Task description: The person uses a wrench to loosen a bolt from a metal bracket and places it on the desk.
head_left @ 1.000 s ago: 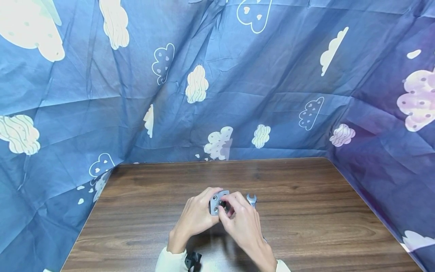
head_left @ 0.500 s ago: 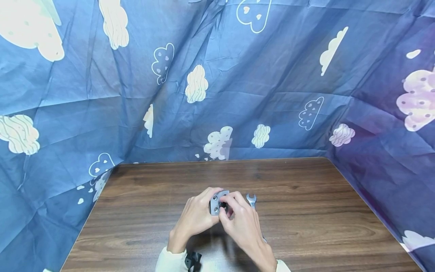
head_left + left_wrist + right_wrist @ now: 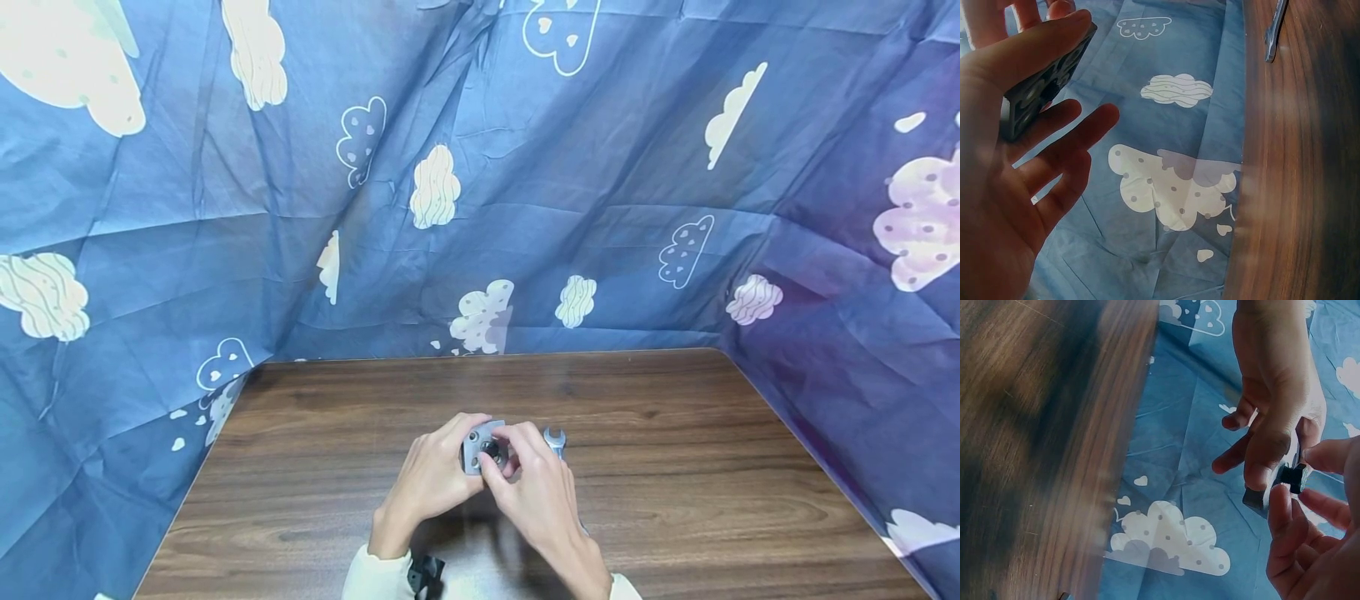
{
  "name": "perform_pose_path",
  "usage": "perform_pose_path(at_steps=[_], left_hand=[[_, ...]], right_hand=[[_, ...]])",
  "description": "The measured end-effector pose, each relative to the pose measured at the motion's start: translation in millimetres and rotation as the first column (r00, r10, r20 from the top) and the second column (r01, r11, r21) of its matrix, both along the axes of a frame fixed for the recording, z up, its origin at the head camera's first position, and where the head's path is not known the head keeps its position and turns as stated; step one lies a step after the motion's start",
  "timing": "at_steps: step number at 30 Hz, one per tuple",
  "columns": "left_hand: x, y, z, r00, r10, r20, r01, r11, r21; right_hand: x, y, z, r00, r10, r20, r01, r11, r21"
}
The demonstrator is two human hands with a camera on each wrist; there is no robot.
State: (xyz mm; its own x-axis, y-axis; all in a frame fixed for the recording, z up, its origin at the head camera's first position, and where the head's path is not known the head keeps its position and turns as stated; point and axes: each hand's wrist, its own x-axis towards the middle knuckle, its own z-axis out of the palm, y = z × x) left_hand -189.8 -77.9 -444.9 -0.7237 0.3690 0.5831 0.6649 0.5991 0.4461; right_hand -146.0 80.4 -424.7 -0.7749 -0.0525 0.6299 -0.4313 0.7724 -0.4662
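Observation:
My left hand (image 3: 431, 475) holds a small grey metal block (image 3: 472, 457) with round holes by its edge, raised over the table; in the left wrist view the thumb lies along the block (image 3: 1044, 81). At the block's middle sits a dark bolt (image 3: 491, 449), whose black head (image 3: 1298, 479) stands out from the face in the right wrist view. My right hand (image 3: 536, 492) pinches around this bolt head, thumb and forefinger on either side. An open-end wrench (image 3: 555, 440) lies on the table just beyond the right hand, which hides its middle.
The brown wood-grain table (image 3: 675, 467) stretches around both hands. Blue cloth (image 3: 510, 167) with cloud prints hangs behind it and along the sides. A black wrist device (image 3: 427, 575) sits by the left sleeve.
The right thumb and forefinger have shifted and spread slightly around the bolt, so more of it shows. The left hand, block and wrench have stayed in place.

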Motion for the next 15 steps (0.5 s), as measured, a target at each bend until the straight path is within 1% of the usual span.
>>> perform_pose_path(at_steps=[5, 10, 15], left_hand=[[0.5, 0.0, 0.2, 1.0, 0.007, 0.005, -0.007, 1.0, 0.0], [0.8, -0.1, 0.4, 1.0, 0.009, 0.007, -0.009, 1.0, -0.006], [0.8, 0.1, 0.7, 1.0, -0.003, 0.002, 0.003, 1.0, -0.006]], right_hand=[[0.1, -0.8, 0.1, 0.999, -0.042, 0.022, 0.042, 0.999, -0.007], [-0.5, -1.3, -0.4, 0.999, -0.04, 0.015, 0.04, 0.999, -0.008], [-1.1, -1.0, -0.9, 1.0, -0.027, 0.003, 0.027, 1.0, -0.01]])
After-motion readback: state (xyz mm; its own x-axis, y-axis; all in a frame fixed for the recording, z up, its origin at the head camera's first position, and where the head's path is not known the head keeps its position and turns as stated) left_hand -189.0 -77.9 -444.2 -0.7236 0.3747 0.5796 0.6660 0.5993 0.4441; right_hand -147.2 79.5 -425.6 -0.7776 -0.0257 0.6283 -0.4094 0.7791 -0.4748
